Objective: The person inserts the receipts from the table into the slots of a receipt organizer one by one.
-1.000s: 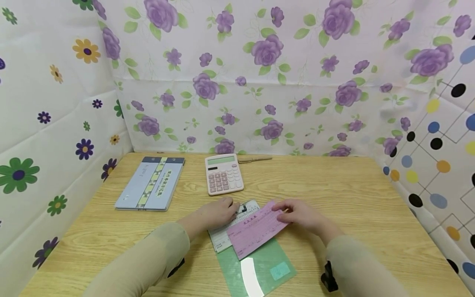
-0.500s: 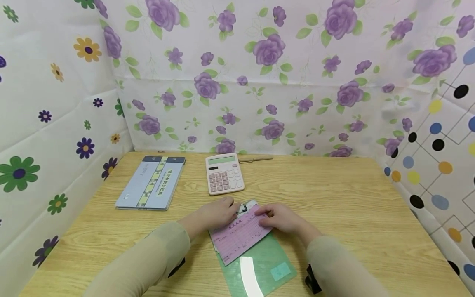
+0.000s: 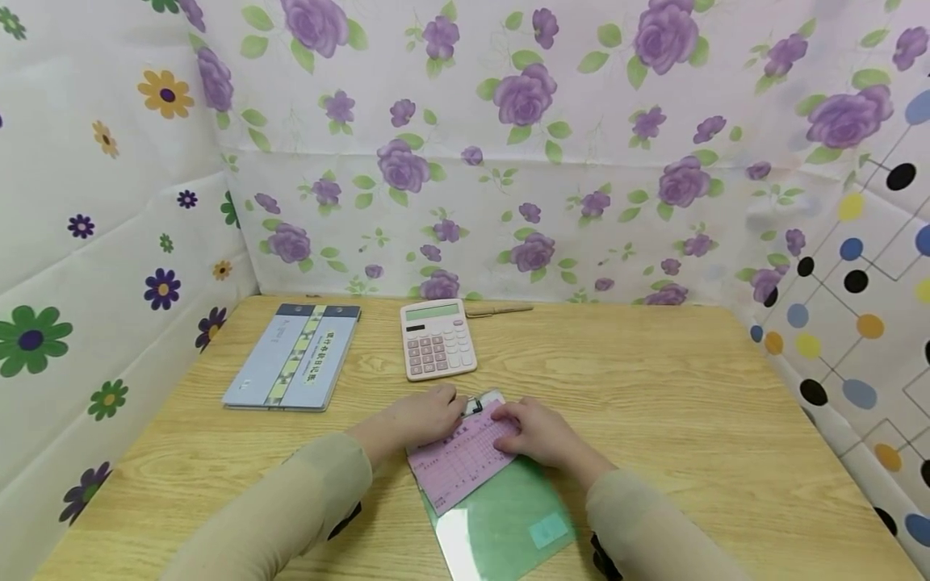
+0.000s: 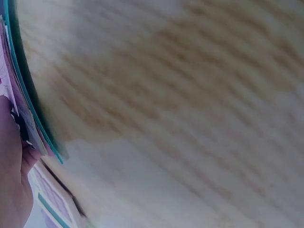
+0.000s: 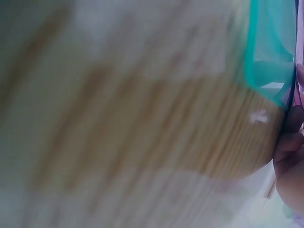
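Observation:
A pink printed slip (image 3: pixel 465 460) lies over a stack of white paper forms, whose top edge (image 3: pixel 496 396) shows beside a black clip (image 3: pixel 475 406). Under the papers is a green translucent plastic folder (image 3: pixel 501 516) with a light blue sticker. My left hand (image 3: pixel 421 415) grips the stack's upper left edge by the clip; in the left wrist view its thumb (image 4: pixel 7 123) overlaps the papers near the clip. My right hand (image 3: pixel 541 436) pinches the slip's right end between thumb and fingers. The slip covers most of the forms.
Beyond the hands stands a pink-and-white calculator (image 3: pixel 438 339), with a thin brown stick-like item (image 3: pixel 501 311) beside it. A blue-grey account book (image 3: pixel 294 355) lies at the left on the wooden table (image 3: pixel 654 379). Flowered cloth (image 3: pixel 472 202) hangs behind.
My right hand has moved left with the pink slip, which now overlies the white forms more squarely. My left hand has stayed at the clip.

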Demonstrator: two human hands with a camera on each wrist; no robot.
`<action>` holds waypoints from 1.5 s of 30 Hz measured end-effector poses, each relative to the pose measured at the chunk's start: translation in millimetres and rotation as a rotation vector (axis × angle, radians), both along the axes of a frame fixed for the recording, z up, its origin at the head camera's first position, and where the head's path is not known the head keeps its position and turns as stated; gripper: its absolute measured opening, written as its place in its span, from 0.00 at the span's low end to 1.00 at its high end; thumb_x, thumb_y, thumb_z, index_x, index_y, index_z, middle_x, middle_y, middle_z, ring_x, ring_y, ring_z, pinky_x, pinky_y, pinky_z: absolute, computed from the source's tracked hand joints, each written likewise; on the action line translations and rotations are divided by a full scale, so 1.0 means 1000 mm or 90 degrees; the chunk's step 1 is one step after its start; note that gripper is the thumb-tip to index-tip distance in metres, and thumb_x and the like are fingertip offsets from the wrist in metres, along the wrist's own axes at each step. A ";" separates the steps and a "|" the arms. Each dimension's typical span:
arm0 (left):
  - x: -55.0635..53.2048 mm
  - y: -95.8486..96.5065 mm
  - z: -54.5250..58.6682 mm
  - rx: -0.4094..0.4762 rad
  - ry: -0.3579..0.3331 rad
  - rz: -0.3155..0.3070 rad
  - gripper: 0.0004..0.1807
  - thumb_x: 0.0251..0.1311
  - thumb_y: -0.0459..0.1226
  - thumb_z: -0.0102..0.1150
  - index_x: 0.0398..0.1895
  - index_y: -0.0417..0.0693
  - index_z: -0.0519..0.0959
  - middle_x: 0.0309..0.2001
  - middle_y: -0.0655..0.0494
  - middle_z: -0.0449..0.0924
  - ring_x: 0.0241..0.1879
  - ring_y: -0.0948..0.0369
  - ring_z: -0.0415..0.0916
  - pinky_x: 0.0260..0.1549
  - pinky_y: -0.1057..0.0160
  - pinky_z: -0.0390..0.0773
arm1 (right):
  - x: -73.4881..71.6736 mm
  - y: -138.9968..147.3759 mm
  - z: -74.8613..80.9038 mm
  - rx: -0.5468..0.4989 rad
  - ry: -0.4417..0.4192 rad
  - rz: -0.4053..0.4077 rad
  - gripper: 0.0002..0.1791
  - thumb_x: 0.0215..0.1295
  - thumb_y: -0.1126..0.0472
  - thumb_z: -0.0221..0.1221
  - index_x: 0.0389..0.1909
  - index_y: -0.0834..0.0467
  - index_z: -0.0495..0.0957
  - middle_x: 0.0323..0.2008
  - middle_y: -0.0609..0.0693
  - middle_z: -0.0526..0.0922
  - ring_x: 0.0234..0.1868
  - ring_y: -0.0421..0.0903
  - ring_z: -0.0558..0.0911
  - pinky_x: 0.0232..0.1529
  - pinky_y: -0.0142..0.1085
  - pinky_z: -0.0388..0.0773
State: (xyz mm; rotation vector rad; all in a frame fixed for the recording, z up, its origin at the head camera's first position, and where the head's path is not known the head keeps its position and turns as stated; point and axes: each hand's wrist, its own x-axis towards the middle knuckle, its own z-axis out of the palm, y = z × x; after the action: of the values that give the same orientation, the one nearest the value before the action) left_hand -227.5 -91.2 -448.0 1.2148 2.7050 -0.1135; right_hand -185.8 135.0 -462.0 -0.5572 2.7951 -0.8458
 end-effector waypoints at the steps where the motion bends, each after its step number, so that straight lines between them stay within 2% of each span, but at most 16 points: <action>1: 0.000 0.000 0.001 0.002 -0.004 0.001 0.25 0.72 0.44 0.39 0.66 0.42 0.63 0.48 0.50 0.68 0.50 0.57 0.68 0.51 0.60 0.72 | 0.001 -0.001 0.001 0.001 0.001 -0.002 0.21 0.54 0.49 0.66 0.49 0.49 0.79 0.37 0.47 0.72 0.34 0.43 0.71 0.37 0.41 0.70; 5: 0.000 -0.003 0.002 0.008 -0.010 -0.003 0.23 0.71 0.43 0.39 0.64 0.41 0.65 0.46 0.51 0.68 0.48 0.58 0.69 0.49 0.61 0.73 | 0.001 -0.005 0.001 0.005 0.013 -0.009 0.21 0.54 0.49 0.66 0.49 0.50 0.79 0.37 0.47 0.72 0.33 0.43 0.71 0.35 0.40 0.71; 17: 0.003 -0.005 0.004 0.005 0.015 -0.023 0.22 0.72 0.40 0.39 0.63 0.39 0.65 0.46 0.48 0.69 0.49 0.56 0.70 0.49 0.61 0.73 | 0.000 -0.015 0.000 0.027 0.036 -0.036 0.22 0.55 0.48 0.66 0.49 0.51 0.78 0.37 0.49 0.75 0.34 0.44 0.73 0.36 0.43 0.72; 23: 0.002 -0.005 0.003 0.003 0.014 -0.019 0.22 0.73 0.40 0.35 0.63 0.39 0.65 0.46 0.48 0.69 0.49 0.56 0.70 0.50 0.60 0.73 | -0.001 -0.018 0.002 0.051 0.034 -0.055 0.22 0.56 0.47 0.65 0.51 0.51 0.78 0.39 0.50 0.76 0.36 0.46 0.75 0.38 0.45 0.73; 32: 0.001 -0.003 -0.002 -0.003 0.043 -0.031 0.23 0.72 0.42 0.38 0.63 0.39 0.65 0.46 0.49 0.69 0.48 0.56 0.70 0.49 0.60 0.74 | -0.001 -0.020 0.001 0.082 0.038 -0.067 0.23 0.56 0.45 0.64 0.52 0.48 0.77 0.41 0.51 0.77 0.38 0.48 0.76 0.37 0.46 0.74; 41: 0.005 -0.001 -0.004 0.012 0.105 -0.039 0.23 0.72 0.42 0.39 0.66 0.45 0.64 0.48 0.50 0.70 0.50 0.57 0.69 0.50 0.60 0.72 | -0.003 -0.001 0.003 0.120 0.051 -0.014 0.26 0.55 0.41 0.63 0.55 0.43 0.76 0.37 0.50 0.75 0.28 0.44 0.71 0.28 0.41 0.69; 45: 0.007 -0.001 -0.004 0.035 0.091 -0.021 0.25 0.71 0.47 0.40 0.68 0.51 0.62 0.48 0.52 0.69 0.50 0.57 0.69 0.51 0.58 0.71 | -0.003 0.009 0.004 0.123 0.035 -0.006 0.27 0.55 0.41 0.63 0.57 0.43 0.76 0.37 0.50 0.75 0.28 0.44 0.71 0.28 0.42 0.69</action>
State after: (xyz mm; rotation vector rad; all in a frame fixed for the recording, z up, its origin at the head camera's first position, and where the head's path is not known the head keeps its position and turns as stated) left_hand -220.7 -92.0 -452.0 1.3138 2.8286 -0.1365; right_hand -188.8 144.2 -458.2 -0.5424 2.8885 -0.5619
